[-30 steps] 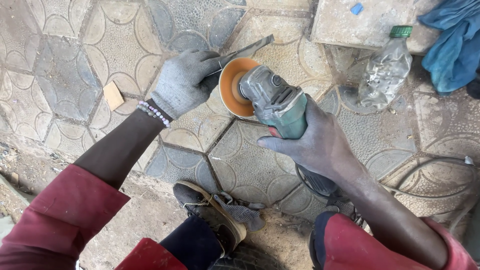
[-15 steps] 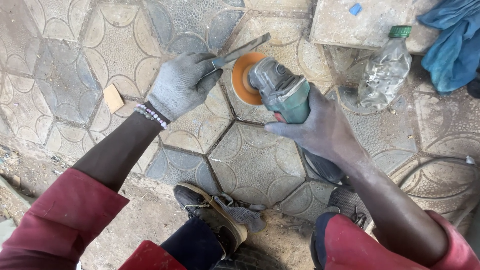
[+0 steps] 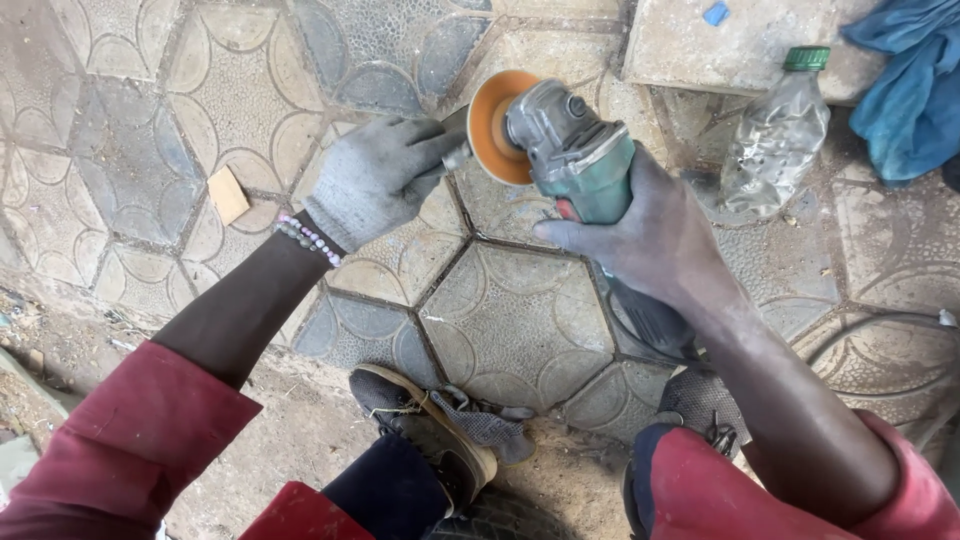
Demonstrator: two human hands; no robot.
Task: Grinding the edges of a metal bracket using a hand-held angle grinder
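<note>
My right hand (image 3: 655, 235), bare, grips a green and grey angle grinder (image 3: 578, 150) with an orange disc (image 3: 490, 125) facing left. My left hand (image 3: 375, 175) wears a grey glove and holds a thin metal piece (image 3: 452, 158) whose end sits against the disc. Most of the metal piece is hidden inside the glove and behind the disc. A bead bracelet (image 3: 305, 238) circles my left wrist. Both hands are above patterned hexagonal paving tiles (image 3: 515, 320).
A crushed clear plastic bottle with a green cap (image 3: 775, 140) lies right of the grinder, beside a stone slab (image 3: 730, 40) and blue cloth (image 3: 905, 90). A small tan block (image 3: 228, 193) lies on the tiles at left. My shoes (image 3: 430, 430) rest at the dirt edge. A cable (image 3: 880, 330) curves at right.
The grinder and both hands have shifted up and away from me. The long metal piece that stuck out past the disc is now mostly hidden, its end at the disc.
</note>
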